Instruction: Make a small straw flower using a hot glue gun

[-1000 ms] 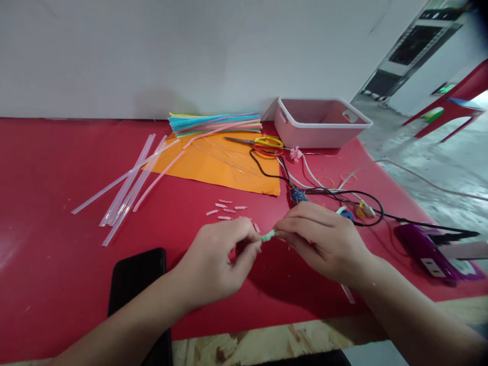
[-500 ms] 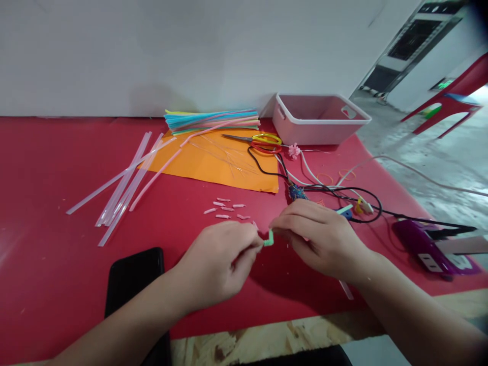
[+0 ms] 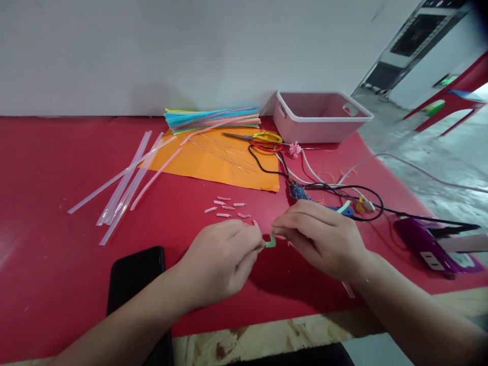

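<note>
A light green pipe cleaner (image 3: 271, 243) is bent into an angle between my two hands. My left hand (image 3: 224, 262) is closed, its thumb and fingertips pinching one end. On the other side my right hand (image 3: 320, 239) is closed too, with the fingertips on the upright part of the bend. A pale green length sticks out behind the right hand's knuckles. Just beyond the hands, several short pink pipe cleaner pieces (image 3: 223, 215) lie loose on the red tabletop (image 3: 213, 315). The right fingertips partly hide more pink bits.
Clear glue sticks (image 3: 124, 190) lie left, near a long pink pipe cleaner (image 3: 156, 175). A pipe cleaner bundle (image 3: 213, 119), orange sheet (image 3: 213, 168), scissors (image 3: 263, 138) and pink basket (image 3: 324, 129) are behind. Cables, a blue tool (image 3: 299, 192) and a purple device (image 3: 427, 246) sit right; a phone (image 3: 135, 277) left.
Both hands stay nearly in place on the green pipe cleaner. The bend has shifted slightly right, and the pale green length behind my right hand looks more curved.
</note>
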A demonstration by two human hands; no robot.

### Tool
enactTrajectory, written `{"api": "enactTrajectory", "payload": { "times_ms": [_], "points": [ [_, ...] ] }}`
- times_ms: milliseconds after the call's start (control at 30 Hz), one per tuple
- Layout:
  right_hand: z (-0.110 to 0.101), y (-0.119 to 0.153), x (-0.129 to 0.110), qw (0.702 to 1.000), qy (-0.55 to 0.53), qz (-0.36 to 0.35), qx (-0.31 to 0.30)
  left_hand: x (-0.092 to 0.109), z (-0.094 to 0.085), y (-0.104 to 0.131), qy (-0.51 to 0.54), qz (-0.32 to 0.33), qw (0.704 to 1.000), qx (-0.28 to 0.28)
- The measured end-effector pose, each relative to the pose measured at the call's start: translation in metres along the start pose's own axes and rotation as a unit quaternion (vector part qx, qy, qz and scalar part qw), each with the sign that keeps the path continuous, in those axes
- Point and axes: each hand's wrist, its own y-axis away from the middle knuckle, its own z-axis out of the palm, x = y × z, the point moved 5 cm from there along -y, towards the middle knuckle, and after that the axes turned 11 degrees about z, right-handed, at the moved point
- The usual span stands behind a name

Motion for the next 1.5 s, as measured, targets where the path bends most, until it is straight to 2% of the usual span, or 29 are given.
{"api": "enactTrajectory", "payload": {
  "times_ms": [133,300,467,600,733,867,1033,1100,1267,1367,1500],
  "points": [
    [0.003,-0.001,-0.003,1.0,0.016,-0.006,-0.02,0.0,-0.009,-0.002,0.081,-0.045,0.993,0.074],
    [0.009,0.002,-0.012,0.998,0.001,-0.025,-0.058,-0.004,-0.008,0.0,0.179,-0.152,0.965,0.119],
    [0.015,0.005,-0.021,0.997,-0.018,-0.009,-0.079,-0.017,-0.004,0.002,0.315,-0.253,0.895,0.187],
    [0.017,0.006,-0.023,0.997,-0.037,0.009,-0.069,-0.022,0.001,0.003,0.42,-0.301,0.829,0.213],
    [0.018,0.006,-0.022,0.996,-0.047,0.019,-0.073,-0.024,0.007,0.005,0.495,-0.312,0.775,0.237],
    [0.011,0.005,-0.02,0.994,-0.088,0.039,-0.058,-0.025,0.007,0.005,0.534,-0.301,0.751,0.243],
    [-0.01,0.0,-0.008,0.988,-0.051,0.142,0.037,-0.024,0.004,0.004,0.538,-0.295,0.757,0.225],
    [-0.017,-0.002,-0.006,0.986,-0.04,0.151,0.054,-0.023,0.003,0.004,0.53,-0.296,0.766,0.212],
    [-0.017,-0.001,-0.011,0.993,-0.069,0.091,0.021,-0.019,-0.002,0.002,0.482,-0.285,0.804,0.2],
    [-0.007,0.001,-0.004,0.991,-0.048,0.119,-0.022,-0.016,-0.002,0.0,0.472,-0.267,0.824,0.168],
    [0.004,0.002,0.001,0.986,-0.079,0.138,-0.054,-0.011,0.004,-0.003,0.483,-0.251,0.831,0.114]
  ]
}}
